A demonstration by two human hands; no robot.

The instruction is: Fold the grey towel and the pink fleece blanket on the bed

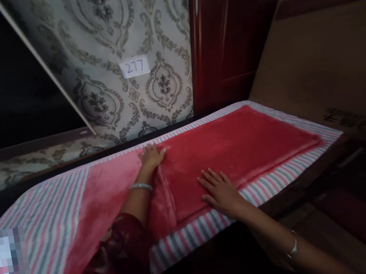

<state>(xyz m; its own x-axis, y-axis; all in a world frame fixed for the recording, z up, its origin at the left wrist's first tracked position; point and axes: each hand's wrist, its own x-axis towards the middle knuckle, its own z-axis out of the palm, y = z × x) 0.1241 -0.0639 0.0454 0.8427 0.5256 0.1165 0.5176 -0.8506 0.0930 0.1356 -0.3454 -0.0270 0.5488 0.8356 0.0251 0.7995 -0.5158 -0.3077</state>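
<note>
A plush red blanket lies partly folded on a striped cloth. Its right part is stacked in layers, while a single flatter part reaches left, paler pink near the back. My left hand rests palm down near the back edge, where the folded layers meet the flatter part; its fingers are spread. My right hand lies flat with fingers apart on the front part of the folded layers. Neither hand grips anything. Both wrists wear bracelets.
The striped cloth covers the long table. Behind it are a patterned wall with a paper label reading 277, and a dark screen at left. A large cardboard box stands at right beside a dark red door.
</note>
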